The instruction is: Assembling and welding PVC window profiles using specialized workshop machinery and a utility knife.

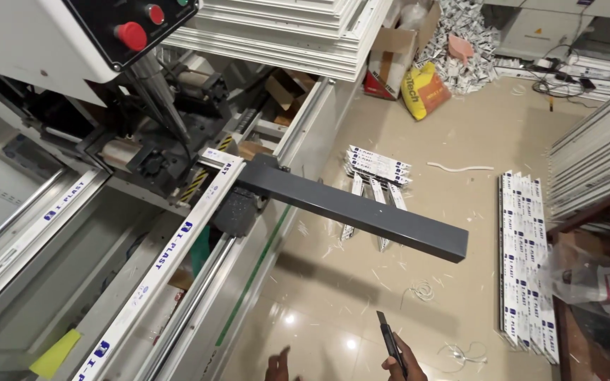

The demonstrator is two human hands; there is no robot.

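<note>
Your right hand [398, 363] sits at the bottom edge of the view, fingers closed around a slim dark utility knife [390, 342] whose long axis runs up and slightly left from the grip, its tip pointing toward the machine. Your left hand [277, 367] shows only partly at the same edge, just left of the right; a few fingers appear raised and loosely spread, holding nothing that can be seen, though most of the hand is cut off and its full state cannot be told. The two hands are near each other but apart, both above the glossy tiled floor [460, 134]. The white window profile [171, 261] clamped in the machine lies up and to your left, its long axis running diagonally from lower left to upper right, with blue-printed protective film along its face. The empty left hand is the nearer of the two to that profile; the knife hand stands further right. Between the hands and the profile's upper end, a grey steel support arm [361, 212] juts out rightward from the machine over the floor. Loose profile offcuts [379, 166] lie on the floor beyond it.
</note>
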